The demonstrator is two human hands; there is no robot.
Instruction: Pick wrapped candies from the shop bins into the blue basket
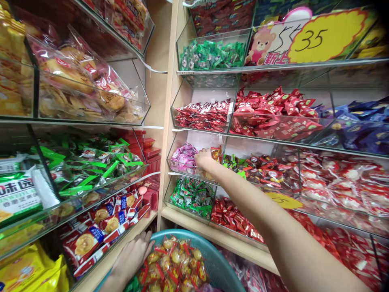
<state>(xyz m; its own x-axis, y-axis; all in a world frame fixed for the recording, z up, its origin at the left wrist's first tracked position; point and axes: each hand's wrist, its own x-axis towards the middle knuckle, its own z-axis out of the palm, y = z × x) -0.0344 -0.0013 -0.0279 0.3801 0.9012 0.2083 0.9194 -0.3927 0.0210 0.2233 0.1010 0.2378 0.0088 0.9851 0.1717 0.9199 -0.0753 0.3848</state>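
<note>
My right hand reaches far into a clear plastic bin on the shelf wall. Its fingers are closed around small wrapped sweets, with pink wrapped candies just to its left and a red-orange packet at its fingertips. My left hand grips the rim of a teal plastic basket at the bottom of the view. The basket holds several yellow and red wrapped candies.
Clear bins of green, red and blue wrapped sweets fill the shelves ahead. A yellow price sign reading 35 hangs at top right. Bins of packaged pastries and green packets line the left shelf.
</note>
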